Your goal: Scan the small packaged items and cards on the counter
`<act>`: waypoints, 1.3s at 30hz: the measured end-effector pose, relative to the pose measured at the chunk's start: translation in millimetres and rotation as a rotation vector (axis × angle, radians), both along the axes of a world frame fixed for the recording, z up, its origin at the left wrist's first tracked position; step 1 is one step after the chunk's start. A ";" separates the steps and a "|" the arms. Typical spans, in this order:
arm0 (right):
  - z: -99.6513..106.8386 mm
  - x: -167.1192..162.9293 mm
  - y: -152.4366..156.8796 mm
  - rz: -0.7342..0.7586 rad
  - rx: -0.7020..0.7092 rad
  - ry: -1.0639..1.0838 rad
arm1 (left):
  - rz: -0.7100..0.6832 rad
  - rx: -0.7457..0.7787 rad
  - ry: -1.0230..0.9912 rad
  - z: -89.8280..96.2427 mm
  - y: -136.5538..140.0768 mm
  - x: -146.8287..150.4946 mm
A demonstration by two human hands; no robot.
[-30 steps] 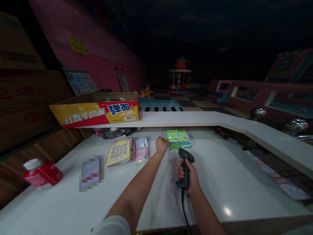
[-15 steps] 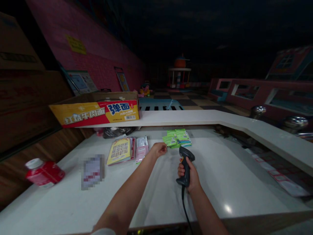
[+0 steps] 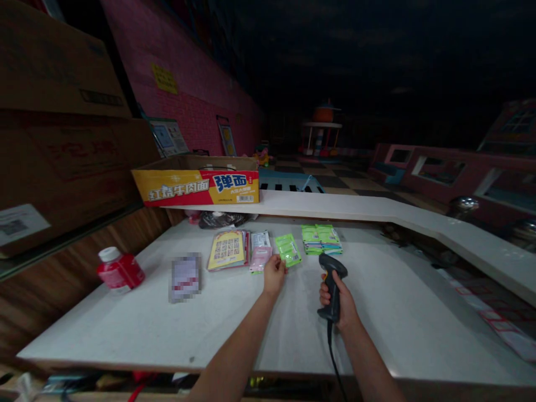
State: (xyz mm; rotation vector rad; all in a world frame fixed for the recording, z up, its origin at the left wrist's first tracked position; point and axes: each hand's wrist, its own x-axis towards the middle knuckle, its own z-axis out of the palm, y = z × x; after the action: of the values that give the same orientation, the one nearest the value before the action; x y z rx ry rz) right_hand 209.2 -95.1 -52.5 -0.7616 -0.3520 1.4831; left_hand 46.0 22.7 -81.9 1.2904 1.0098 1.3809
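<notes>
My left hand [image 3: 275, 275] pinches the lower edge of a bright green packet [image 3: 288, 249], just above the white counter. In my right hand [image 3: 340, 298] is a black barcode scanner [image 3: 332, 287], held by its grip with the head up and its cable [image 3: 332, 349] trailing down off the counter edge. Behind the scanner lies a stack of green packets [image 3: 321, 239], with some bluish edges showing at its side. Left of the green packet, a pink and white packet [image 3: 262, 257] lies beside a pile of booklets with a yellow cover of printed codes [image 3: 228, 249].
A red bottle with a white cap [image 3: 120, 272] lies on the left, near a pixelated pack [image 3: 185, 277]. A raised white ledge [image 3: 318, 204] runs along the back and carries a yellow and red carton [image 3: 201, 187]. Large brown boxes [image 3: 75, 162] are stacked at far left.
My left hand has drawn one green packet leftward, away from the stack, toward the pink packet. My right hand keeps holding the scanner. The whole view has shifted, with the scene moving right.
</notes>
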 end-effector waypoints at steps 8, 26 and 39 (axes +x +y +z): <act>30.0 -12.7 -31.2 -0.017 -0.073 -0.632 | 0.020 -0.028 0.105 7.8 -4.5 0.5; 25.0 -4.7 -23.9 -0.021 -0.068 -0.356 | 0.008 0.051 0.250 3.8 -5.0 1.2; -9.4 10.4 9.4 0.035 0.047 0.087 | 0.005 0.015 0.138 9.1 -11.7 1.0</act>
State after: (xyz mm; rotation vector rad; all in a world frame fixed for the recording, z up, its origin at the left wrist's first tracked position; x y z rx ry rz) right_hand 219.6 -85.6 -61.9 -0.6541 -0.3352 1.5308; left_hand 47.0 11.1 -72.8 1.4107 1.0982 1.3193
